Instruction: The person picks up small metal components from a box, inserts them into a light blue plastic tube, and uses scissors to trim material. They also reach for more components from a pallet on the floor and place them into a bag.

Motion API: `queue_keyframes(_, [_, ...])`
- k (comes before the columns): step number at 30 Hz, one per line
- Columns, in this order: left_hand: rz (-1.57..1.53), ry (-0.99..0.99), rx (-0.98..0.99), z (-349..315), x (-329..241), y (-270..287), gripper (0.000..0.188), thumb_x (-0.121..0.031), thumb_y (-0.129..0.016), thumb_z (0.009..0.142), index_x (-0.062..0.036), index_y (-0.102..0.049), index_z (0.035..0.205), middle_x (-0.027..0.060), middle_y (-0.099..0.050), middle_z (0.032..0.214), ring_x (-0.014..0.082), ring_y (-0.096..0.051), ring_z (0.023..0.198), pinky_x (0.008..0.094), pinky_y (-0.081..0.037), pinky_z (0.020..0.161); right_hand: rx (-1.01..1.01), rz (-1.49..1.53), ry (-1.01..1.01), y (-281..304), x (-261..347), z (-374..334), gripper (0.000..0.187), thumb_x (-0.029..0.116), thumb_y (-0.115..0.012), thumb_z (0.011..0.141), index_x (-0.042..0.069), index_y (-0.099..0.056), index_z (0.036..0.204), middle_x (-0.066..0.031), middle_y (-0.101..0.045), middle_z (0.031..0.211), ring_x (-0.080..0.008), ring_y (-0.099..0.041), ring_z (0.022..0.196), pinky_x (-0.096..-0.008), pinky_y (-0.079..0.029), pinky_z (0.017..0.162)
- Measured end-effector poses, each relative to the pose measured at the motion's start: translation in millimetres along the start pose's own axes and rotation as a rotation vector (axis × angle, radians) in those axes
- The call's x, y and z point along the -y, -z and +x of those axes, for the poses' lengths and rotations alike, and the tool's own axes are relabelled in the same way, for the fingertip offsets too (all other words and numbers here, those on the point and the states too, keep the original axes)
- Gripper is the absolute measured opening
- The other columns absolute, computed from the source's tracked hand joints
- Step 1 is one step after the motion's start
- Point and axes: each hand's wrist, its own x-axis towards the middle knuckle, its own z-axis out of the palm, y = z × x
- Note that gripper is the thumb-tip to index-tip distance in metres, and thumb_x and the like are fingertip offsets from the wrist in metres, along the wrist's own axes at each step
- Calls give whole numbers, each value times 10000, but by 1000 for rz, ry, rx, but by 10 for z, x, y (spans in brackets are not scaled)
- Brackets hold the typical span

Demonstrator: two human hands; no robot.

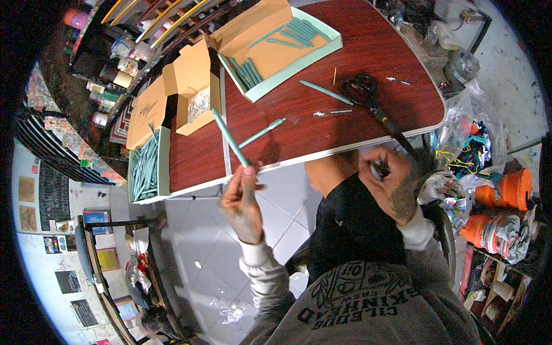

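Observation:
My left hand (242, 204) is closed around the lower end of a slim teal pen (229, 137), which tilts up and away over the table's front edge. Past that edge, at the right, my right hand (391, 183) has its fingers curled in; whatever may be between them is hidden. A second teal pen (263, 132) with a clip lies on the dark red table (299, 129) close to the held one. Farther right rests a teal pen barrel (326, 92), beside a thin tan stick (335, 76) and small whitish bits (341, 111).
A long open box (299, 69) holds teal pens in two groups. To its left stand a small carton (198, 109) with whitish small parts and a box (148, 167) packed with teal pens. A black round-headed, long-armed thing (376, 106) reaches over the table's right side. Plastic bags (468, 123) lie beyond.

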Motion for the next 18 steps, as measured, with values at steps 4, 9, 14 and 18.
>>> queue_keyframes(4, [949, -351, -123, 534, 618, 345, 287, -268, -705, 942, -5, -762, 1040, 182, -753, 991, 254, -724, 874, 364, -538, 723, -7, -233, 40, 469, -190, 10, 231, 73, -619, 913, 19, -597, 1136, -106, -645, 893, -174, -602, 766, -322, -487, 740])
queue_keyframes(9, [1183, -523, -99, 809, 1044, 530, 274, -277, -655, 948, -53, -765, 1062, 185, -721, 1134, 314, -689, 1038, 441, -456, 949, 30, -406, -88, 893, -470, 483, 355, 224, -640, 911, 63, -602, 1225, -200, -666, 1116, -382, -640, 1030, -472, -499, 907])
queue_keyframes(14, [1130, -298, -96, 809, 977, 377, 303, -275, -640, 954, -52, -743, 1132, 173, -706, 1194, 324, -682, 1077, 459, -438, 1006, 170, -815, 193, 944, -1138, 769, 433, 249, -658, 877, 67, -589, 1263, -220, -617, 1243, -453, -530, 1218, -552, -397, 1068])
queue_keyframes(18, [1220, -685, -172, 822, 878, 266, 342, -261, -632, 964, -52, -699, 1226, 183, -669, 1274, 314, -622, 1205, 450, -431, 1011, 165, -658, 398, 881, -1280, 859, 444, 56, -603, 722, 86, -621, 1165, -170, -571, 1111, -405, -533, 1043, -523, -398, 979])
